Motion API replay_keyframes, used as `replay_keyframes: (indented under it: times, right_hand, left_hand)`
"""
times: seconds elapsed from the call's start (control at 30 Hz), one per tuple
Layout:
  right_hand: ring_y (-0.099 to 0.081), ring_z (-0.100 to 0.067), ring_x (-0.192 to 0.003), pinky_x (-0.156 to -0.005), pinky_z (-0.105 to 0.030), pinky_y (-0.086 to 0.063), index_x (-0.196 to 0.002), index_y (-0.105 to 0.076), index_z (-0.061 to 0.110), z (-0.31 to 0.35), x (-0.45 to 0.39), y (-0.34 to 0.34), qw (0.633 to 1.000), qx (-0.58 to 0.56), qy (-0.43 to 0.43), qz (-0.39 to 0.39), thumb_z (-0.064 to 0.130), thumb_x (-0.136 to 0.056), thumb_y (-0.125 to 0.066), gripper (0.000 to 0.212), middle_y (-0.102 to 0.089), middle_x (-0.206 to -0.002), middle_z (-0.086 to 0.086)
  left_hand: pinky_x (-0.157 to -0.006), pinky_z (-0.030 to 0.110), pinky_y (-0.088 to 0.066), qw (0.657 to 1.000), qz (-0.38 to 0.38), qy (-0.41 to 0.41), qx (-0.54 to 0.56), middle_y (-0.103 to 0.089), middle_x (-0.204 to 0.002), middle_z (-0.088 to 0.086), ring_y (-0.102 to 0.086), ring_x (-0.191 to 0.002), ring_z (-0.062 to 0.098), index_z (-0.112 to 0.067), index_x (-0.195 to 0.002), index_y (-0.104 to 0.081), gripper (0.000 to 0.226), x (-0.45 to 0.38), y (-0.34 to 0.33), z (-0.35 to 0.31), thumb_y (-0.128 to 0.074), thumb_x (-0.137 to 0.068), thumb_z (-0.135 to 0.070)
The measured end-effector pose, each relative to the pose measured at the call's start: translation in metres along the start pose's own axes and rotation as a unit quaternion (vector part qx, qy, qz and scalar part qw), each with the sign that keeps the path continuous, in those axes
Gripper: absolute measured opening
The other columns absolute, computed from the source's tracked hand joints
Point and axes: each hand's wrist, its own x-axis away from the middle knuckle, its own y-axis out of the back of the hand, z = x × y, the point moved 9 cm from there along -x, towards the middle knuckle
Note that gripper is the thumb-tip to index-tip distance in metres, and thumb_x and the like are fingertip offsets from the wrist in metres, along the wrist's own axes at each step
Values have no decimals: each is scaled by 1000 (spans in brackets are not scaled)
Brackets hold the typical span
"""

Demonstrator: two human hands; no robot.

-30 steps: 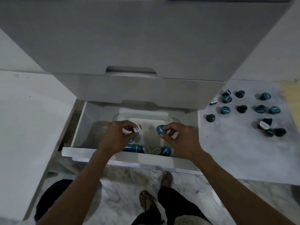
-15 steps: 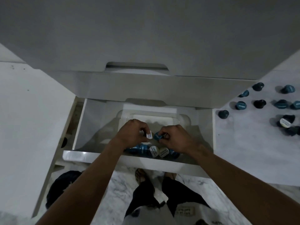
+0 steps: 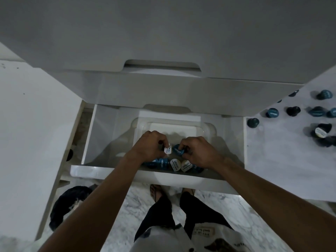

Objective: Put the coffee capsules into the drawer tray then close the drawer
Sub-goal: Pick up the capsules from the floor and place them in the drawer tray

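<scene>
The white drawer (image 3: 101,170) stands pulled out below me, with a clear plastic tray (image 3: 209,128) inside it. Both hands are low over the tray's near end. My left hand (image 3: 149,146) pinches a capsule with a white lid (image 3: 167,149). My right hand (image 3: 198,151) pinches a blue capsule (image 3: 177,150) right beside it. Under the hands, a row of capsules (image 3: 175,164), some blue and some white-lidded, lies along the tray's near wall. Several more capsules (image 3: 272,112) lie on the counter at the right.
A shut drawer front with a handle cut-out (image 3: 161,66) overhangs the open drawer's back. White cabinet top (image 3: 32,124) at left, marble-patterned counter (image 3: 283,160) at right. My legs and feet (image 3: 160,197) stand on the marble floor; a dark object (image 3: 69,202) lies on the floor at left.
Both hands, each holding a capsule, have come down and together from above the tray's middle to just over the row of capsules. The camera has tilted further down.
</scene>
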Motion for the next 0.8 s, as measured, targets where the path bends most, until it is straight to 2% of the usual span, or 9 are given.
replay_keyframes:
  times: [0.17, 0.37, 0.57, 0.67, 0.8]
  right_hand:
    - [-58, -7, -84, -73, -15, -43, -106, -70, 16, -3, 3, -2, 1000, -24, -14, 1, 12, -82, -72, 24, -71, -104, -1]
    - [-63, -8, -85, -75, -17, -50, -102, -71, 18, 0, 0, -5, 997, -66, -31, 4, 10, -81, -73, 22, -72, -100, 1]
    - [-60, -1, -78, -67, -8, -42, -97, -72, 22, 4, 0, -7, 997, -72, -35, 9, 16, -80, -71, 18, -66, -87, 13]
    - [-63, -4, -81, -71, -16, -49, -90, -71, 22, 6, -3, -7, 996, -79, -34, 7, 21, -80, -74, 10, -70, -89, 10]
    - [-65, -9, -80, -73, -23, -54, -87, -70, 23, 2, -7, -9, 995, -90, -43, -7, 14, -80, -74, 12, -71, -90, 5]
  left_hand:
    - [-82, 28, -53, 1000, 4, -6, -6, -72, -98, -3, -64, -94, 12, -17, -95, -73, 29, 3, 2, 3, -85, -69, -19]
    - [-86, 30, -54, 1000, -5, 3, -5, -72, -99, -2, -65, -97, 12, -19, -91, -73, 18, 2, 3, 7, -81, -75, -17]
    - [-85, 30, -54, 1000, -8, 0, -11, -72, -100, -1, -64, -96, 13, -19, -92, -72, 17, 2, 3, 8, -80, -77, -17]
    - [-86, 30, -54, 1000, -10, -2, -12, -72, -100, -2, -65, -96, 12, -20, -91, -71, 16, 2, 2, 8, -78, -78, -16]
    - [-85, 33, -55, 1000, -8, 2, -8, -71, -98, -2, -65, -95, 13, -20, -91, -70, 17, 0, 1, 8, -78, -78, -15]
